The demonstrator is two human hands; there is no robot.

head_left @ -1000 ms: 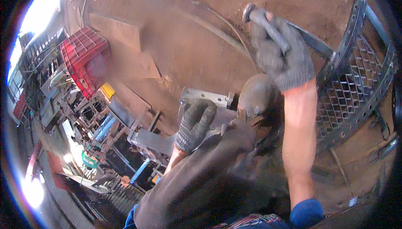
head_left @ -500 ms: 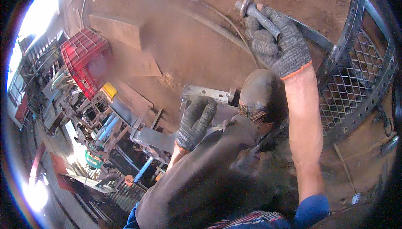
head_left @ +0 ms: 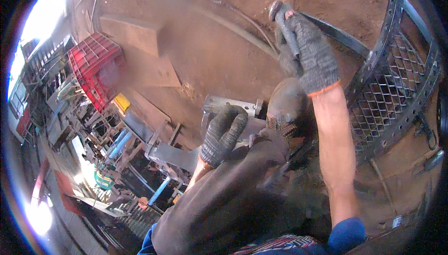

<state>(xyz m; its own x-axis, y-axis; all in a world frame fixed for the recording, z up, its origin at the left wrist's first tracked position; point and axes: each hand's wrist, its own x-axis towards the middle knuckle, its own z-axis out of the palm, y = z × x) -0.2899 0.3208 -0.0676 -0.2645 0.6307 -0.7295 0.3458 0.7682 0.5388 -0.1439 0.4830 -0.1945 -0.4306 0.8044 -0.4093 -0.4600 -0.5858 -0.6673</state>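
Note:
In my raised right hand [head_left: 310,52], gloved in dark grey knit with an orange cuff, is a grey metal rod [head_left: 288,33] with a thick round head at its far end. The fingers are closed round it, slightly blurred. My left hand [head_left: 225,131], in a matching glove, lies by my knee over a grey metal bracket [head_left: 228,101] with holes along its edge. Its fingers are curled and pressed together; their tips and anything between them are hidden. A dusty dark shoe [head_left: 287,99] is just right of the bracket.
A curved metal frame with mesh [head_left: 387,92] stands at the right. A red plastic crate [head_left: 95,64] sits at the left, above a heap of scrap metal [head_left: 121,148]. A long pipe [head_left: 233,29] and flat brown sheets [head_left: 135,36] lie on the dirt floor.
My right hand has turned and shifted slightly left and downward, and the rod in it stands steeper. My left hand has moved slightly right, still at the bracket.

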